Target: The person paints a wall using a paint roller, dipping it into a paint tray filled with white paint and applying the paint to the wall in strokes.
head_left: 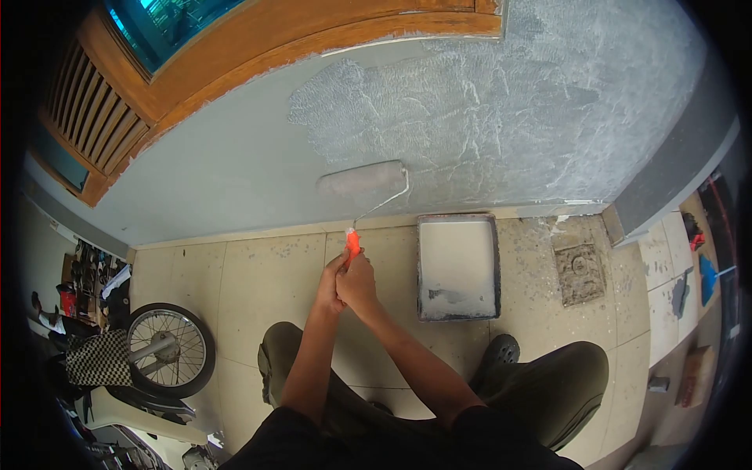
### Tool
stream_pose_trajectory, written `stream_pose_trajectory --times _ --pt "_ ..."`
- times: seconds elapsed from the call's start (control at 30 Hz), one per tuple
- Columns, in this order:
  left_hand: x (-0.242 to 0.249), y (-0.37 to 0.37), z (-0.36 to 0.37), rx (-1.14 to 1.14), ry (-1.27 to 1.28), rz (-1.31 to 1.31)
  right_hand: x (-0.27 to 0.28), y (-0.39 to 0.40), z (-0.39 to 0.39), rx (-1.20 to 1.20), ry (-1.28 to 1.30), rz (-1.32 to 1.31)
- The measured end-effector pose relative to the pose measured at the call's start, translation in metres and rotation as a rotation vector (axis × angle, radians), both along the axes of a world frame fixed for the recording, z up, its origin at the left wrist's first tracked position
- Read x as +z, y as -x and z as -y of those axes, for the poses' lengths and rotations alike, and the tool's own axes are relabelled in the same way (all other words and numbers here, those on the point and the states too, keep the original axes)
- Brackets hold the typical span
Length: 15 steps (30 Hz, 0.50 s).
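Note:
Both hands are wrapped around the orange handle of a paint roller (362,178). My left hand (332,280) and my right hand (358,282) press against each other, closed on the grip. The roller's greyish sleeve lies against or very close to the lower part of the grey wall (251,157); contact cannot be made out for certain. To the right of my hands, a black paint tray (421,270) rests on the floor, holding pale paint. Wet, textured whitish paint covers the wall's middle and right.
Above the wall's left part runs a wooden window frame (274,47). A motorcycle wheel (171,348) stands at the left. Near the wall's right corner is a square floor drain cover (580,274). Paint spots dot the tiled floor (266,290). A brick-like block (694,376) lies far right.

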State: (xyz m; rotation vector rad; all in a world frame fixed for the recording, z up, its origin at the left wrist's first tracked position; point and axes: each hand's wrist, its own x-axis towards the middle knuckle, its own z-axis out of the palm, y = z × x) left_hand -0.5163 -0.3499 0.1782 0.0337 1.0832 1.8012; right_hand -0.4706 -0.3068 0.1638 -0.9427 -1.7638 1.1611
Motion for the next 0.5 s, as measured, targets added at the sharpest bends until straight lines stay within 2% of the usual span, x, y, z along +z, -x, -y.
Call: stream_pose_trajectory --times 0.07,0.27,0.33,0.4,0.5 --pt "-0.013 0.001 -0.002 -0.06 0.067 0.019 0.001 -0.011 -0.017 0.273 0.346 0.27" --pt "-0.065 -0.005 -0.025 -0.048 0.187 0.065 -0.07 -0.01 -0.043 0.3 0.441 0.312" --pt "-0.098 -0.001 -0.029 -0.048 0.185 0.07 -0.088 -0.014 -0.051 0.288 0.429 0.302" --pt "-0.121 0.0 -0.036 -0.016 0.126 0.078 -0.087 -0.014 -0.056 0.28 0.414 0.304" --pt "-0.117 0.008 -0.024 -0.047 0.111 0.079 -0.073 -0.012 -0.046 0.223 0.4 0.323"
